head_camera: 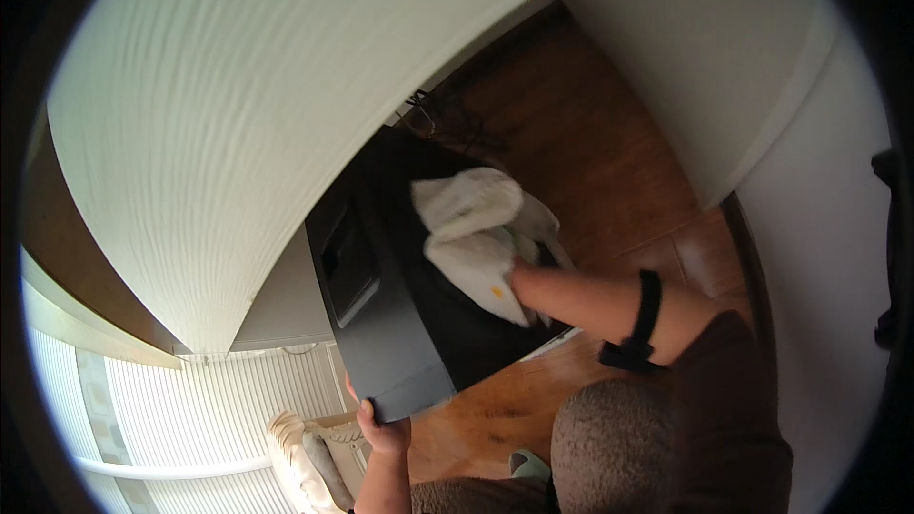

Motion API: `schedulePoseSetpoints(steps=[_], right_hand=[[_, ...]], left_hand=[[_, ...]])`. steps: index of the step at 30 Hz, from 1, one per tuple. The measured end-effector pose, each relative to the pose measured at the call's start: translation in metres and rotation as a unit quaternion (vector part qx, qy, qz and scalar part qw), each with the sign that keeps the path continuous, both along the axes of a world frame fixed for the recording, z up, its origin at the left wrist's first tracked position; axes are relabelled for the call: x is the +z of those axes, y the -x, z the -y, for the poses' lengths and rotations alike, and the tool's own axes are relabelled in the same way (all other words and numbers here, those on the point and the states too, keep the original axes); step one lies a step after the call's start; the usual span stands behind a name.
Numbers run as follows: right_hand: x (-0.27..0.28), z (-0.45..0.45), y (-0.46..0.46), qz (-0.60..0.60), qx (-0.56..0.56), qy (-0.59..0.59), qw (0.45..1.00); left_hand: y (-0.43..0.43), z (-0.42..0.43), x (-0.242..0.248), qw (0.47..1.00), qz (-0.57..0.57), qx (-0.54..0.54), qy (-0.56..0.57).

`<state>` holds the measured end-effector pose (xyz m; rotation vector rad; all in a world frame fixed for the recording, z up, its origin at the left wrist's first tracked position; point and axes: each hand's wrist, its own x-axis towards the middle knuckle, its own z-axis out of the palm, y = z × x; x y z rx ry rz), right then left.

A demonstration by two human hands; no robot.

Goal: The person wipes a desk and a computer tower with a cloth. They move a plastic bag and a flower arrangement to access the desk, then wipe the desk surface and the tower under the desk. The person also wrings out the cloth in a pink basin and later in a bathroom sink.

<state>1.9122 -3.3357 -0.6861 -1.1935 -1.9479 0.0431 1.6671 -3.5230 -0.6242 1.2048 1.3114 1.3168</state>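
Observation:
A black computer tower case (393,343) stands tilted in front of me, its dark side panel facing up. My left hand (384,430) grips the case's near lower corner, thumb on the front face. A white cloth (471,210) with a small orange spot lies bunched on the side panel. My right hand (520,277) is at the cloth and mostly hidden in its folds; the forearm wears a black strap.
Cables (428,114) lie on the wooden floor (593,128) behind the case. A large pale, wavy-grained panel (250,121) hangs over the upper left. A white wall (800,285) stands at the right. A carved cream furniture piece (296,457) is at lower left.

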Motion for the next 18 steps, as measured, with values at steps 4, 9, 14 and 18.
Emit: schedulePoseSetpoints(steps=[4, 9, 14, 18], right_hand=[[0.070, -0.063, -0.011, 0.053, 0.006, 0.056, 0.997], [0.067, -0.007, -0.007, 0.110, 0.080, 0.125, 0.983], [0.044, 0.039, -0.016, -0.069, -0.032, -0.186, 0.980], [0.056, -0.039, -0.013, 0.010, -0.009, -0.062, 0.998]], left_hand=[[0.000, 0.000, 0.002, 1.000, 0.002, 0.013, 0.020], [-0.002, 0.001, 0.002, 1.000, 0.009, 0.013, 0.012], [-0.002, 0.000, 0.000, 0.999, 0.025, 0.025, 0.013], [-0.001, 0.000, 0.001, 1.000, 0.010, 0.002, 0.007]])
